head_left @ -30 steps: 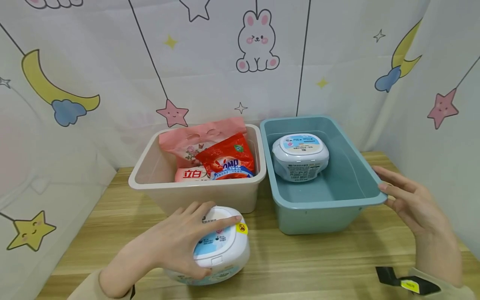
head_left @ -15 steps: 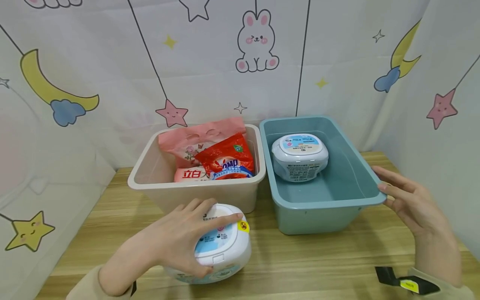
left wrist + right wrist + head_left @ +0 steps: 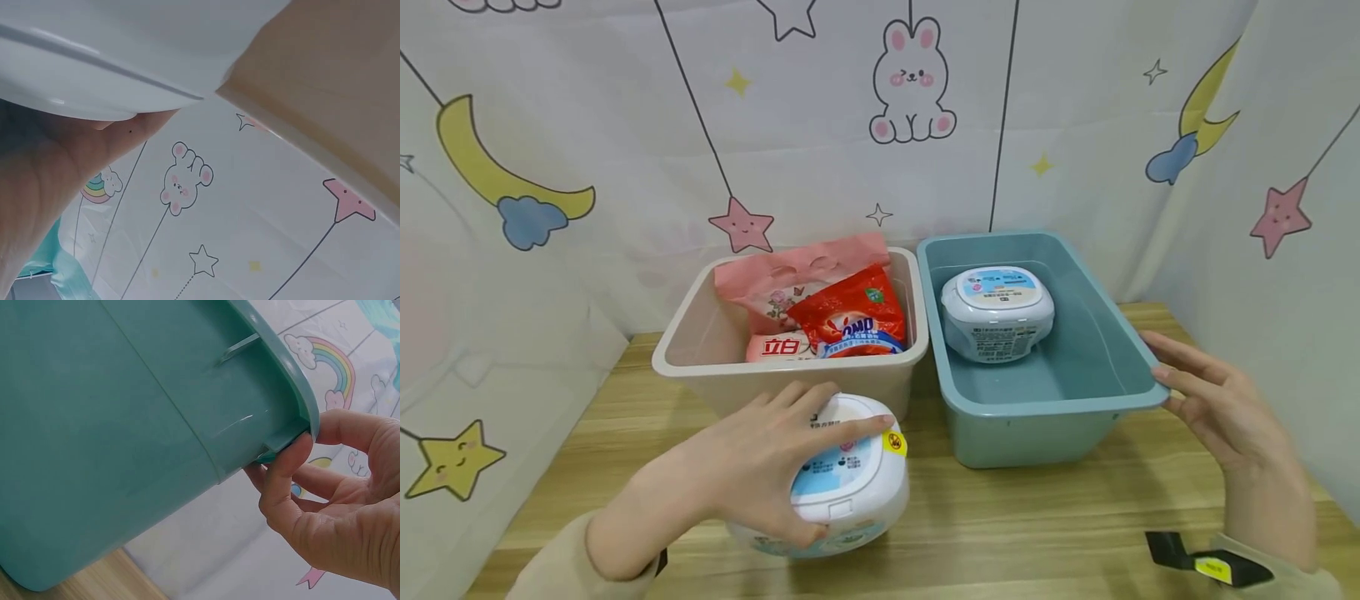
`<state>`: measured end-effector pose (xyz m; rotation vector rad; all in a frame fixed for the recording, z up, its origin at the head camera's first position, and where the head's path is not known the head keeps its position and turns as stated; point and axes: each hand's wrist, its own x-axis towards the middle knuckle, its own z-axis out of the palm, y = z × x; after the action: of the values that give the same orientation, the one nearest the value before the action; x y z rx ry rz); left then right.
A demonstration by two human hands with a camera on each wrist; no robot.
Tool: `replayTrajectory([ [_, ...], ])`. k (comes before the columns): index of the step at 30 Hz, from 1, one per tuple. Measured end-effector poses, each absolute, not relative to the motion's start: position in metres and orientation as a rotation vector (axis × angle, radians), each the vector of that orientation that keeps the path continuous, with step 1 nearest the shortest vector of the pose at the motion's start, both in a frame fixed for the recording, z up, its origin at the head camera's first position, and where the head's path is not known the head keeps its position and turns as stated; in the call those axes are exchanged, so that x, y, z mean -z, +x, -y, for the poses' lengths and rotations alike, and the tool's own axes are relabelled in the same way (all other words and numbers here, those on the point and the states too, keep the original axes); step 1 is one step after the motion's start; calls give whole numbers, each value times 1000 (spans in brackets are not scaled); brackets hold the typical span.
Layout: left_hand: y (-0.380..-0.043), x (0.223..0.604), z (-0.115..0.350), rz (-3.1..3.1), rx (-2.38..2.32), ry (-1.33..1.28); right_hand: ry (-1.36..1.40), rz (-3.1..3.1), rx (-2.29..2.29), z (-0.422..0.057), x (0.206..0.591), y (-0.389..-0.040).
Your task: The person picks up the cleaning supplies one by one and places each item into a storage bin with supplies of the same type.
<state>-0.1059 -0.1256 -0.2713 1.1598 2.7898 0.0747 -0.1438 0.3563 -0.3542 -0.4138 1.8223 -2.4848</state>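
Note:
My left hand (image 3: 760, 467) grips a white plastic tub (image 3: 868, 504) with a blue-and-white label on its lid, thumb on the near side and fingers over the top. The tub tilts slightly in front of the beige bin (image 3: 790, 383); whether its base touches the table cannot be told. The left wrist view has the tub (image 3: 112, 56) close up beside the bin wall. At the right, my right hand (image 3: 1232, 417) pinches the near right rim corner of a teal bin (image 3: 1022, 437). Thumb and fingers hold that rim in the right wrist view. A similar white tub (image 3: 998, 321) sits inside the teal bin.
Inside the beige bin are a red OMO detergent bag (image 3: 853, 312), a pink bag (image 3: 808, 262) and a pink-and-white pack (image 3: 778, 346). Both bins stand side by side on the wooden table (image 3: 1000, 533). A cartoon-printed curtain (image 3: 812, 117) hangs behind them.
My left hand has shifted the tub slightly up and to the right in the head view, closer to the beige bin. My right hand stays on the teal bin's rim.

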Motion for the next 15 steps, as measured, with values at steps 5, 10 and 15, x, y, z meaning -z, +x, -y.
replayTrajectory([
  [5,-106,263,122,-2792,-52,1217,-426,-1800,2486,-356,353,-145],
  [10,-107,253,118,-2772,-46,1204,-438,-1798,2483,-355,352,-145],
  [15,-108,243,114,-2764,-32,1198,-419,-1818,2484,-356,353,-144],
])
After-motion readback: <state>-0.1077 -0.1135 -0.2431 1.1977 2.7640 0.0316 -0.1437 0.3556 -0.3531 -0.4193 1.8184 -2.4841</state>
